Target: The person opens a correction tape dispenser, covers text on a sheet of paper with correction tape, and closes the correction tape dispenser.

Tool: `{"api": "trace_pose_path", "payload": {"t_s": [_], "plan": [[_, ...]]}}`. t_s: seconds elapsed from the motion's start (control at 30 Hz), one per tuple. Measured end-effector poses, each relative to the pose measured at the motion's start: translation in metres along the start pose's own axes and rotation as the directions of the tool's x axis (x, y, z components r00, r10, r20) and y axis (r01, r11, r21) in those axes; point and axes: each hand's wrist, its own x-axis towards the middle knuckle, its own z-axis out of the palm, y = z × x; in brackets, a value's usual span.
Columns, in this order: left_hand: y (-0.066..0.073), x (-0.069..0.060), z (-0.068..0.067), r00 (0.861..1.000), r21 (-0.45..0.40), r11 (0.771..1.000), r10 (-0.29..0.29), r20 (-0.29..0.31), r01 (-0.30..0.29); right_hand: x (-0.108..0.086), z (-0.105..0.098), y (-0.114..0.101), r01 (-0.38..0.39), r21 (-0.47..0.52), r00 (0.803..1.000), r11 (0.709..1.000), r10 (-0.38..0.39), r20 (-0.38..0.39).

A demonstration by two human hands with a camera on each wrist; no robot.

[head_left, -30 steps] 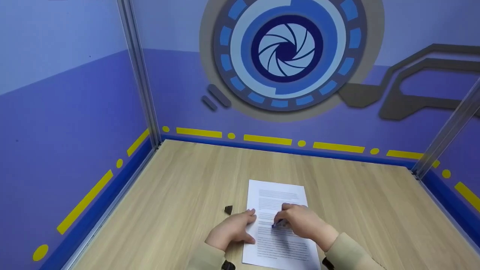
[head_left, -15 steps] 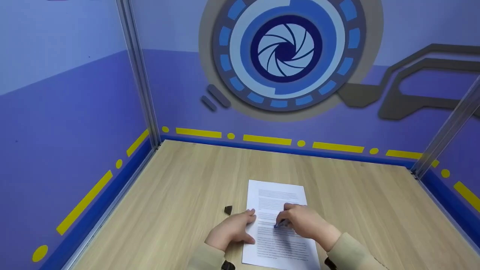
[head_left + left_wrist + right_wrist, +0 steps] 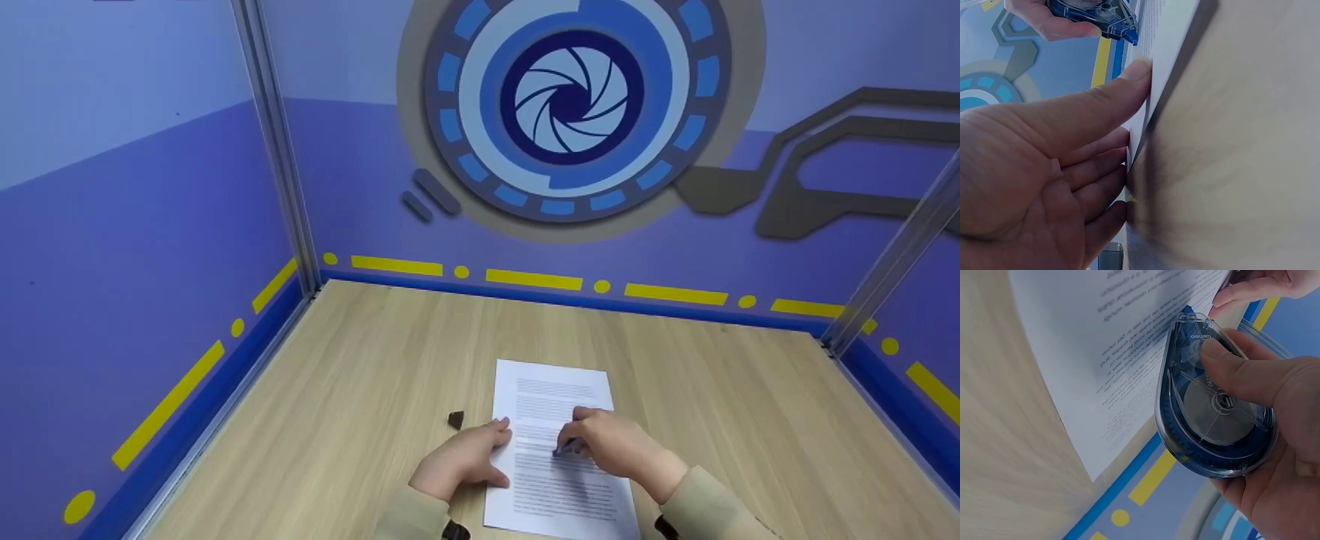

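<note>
My right hand [image 3: 616, 444] pinches a clear and dark-blue correction tape dispenser [image 3: 1207, 430], with its thumb on one flat side. The dispenser's blue tip touches or nearly touches a line of print around the middle of a white printed sheet [image 3: 555, 382]. At the left edge of the sheet lies my left hand [image 3: 466, 459], thumb and fingers spread and fairly straight. Its thumb [image 3: 1100, 104] rests on the paper's margin, and the fingertips meet the paper and table edge-on. Any tape laid on the print is too small to tell.
A small dark piece [image 3: 456, 419], of unclear kind, lies on the wooden table [image 3: 390, 360] just beyond my left hand. Blue printed panels [image 3: 360, 172] close in the table at the back and both sides, with metal posts [image 3: 277, 150] at the corners.
My right hand has slid slightly to the right along the printed line with the correction tape dispenser. The left hand and the sheet stay in place.
</note>
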Motion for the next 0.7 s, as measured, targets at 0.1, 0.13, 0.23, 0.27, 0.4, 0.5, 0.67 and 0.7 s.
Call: {"api": "trace_pose_path", "payload": {"t_s": [0.1, 0.13, 0.23, 0.27, 0.4, 0.5, 0.67, 0.7], "plan": [[0.0002, 0.0001, 0.0, 1.0, 0.003, 1.0, 0.004, -0.004, -0.004, -0.001, 0.0005, 0.001, -0.008, -0.002, 1.0, 1.0, 0.008, 0.0], [0.0003, 0.0, 0.0001, 1.0, 0.005, 1.0, 0.004, -0.003, -0.004, -0.0014, 0.0006, 0.0013, -0.009, -0.001, 1.0, 1.0, 0.009, 0.001], [-0.0001, -0.0002, 0.0005, 1.0, 0.003, 1.0, 0.006, -0.003, -0.006, -0.0029, 0.0004, 0.0019, -0.013, 0.004, 1.0, 1.0, 0.013, 0.002], [-0.0004, -0.0003, 0.0006, 1.0, 0.0, 1.0, 0.007, -0.003, -0.007, -0.0036, 0.0001, 0.0021, -0.014, 0.007, 1.0, 1.0, 0.014, 0.001], [-0.0014, -0.001, 0.0007, 1.0, -0.003, 1.0, 0.02, -0.007, -0.02, -0.0058, -0.0012, 0.0027, -0.019, 0.017, 1.0, 1.0, 0.019, -0.002], [-0.0017, -0.0011, 0.0005, 1.0, 0.003, 1.0, 0.023, -0.009, -0.023, -0.0066, -0.0015, 0.0034, -0.031, 0.019, 1.0, 0.999, 0.031, 0.006], [-0.0014, -0.0014, 0.0004, 1.0, 0.016, 0.999, 0.027, -0.012, -0.027, -0.0072, -0.001, 0.0045, -0.048, 0.02, 0.999, 0.999, 0.047, 0.02], [-0.0012, -0.0014, 0.0004, 1.0, 0.019, 0.999, 0.027, -0.012, -0.027, -0.0073, -0.0008, 0.0048, -0.051, 0.022, 0.998, 0.998, 0.051, 0.023]]}}
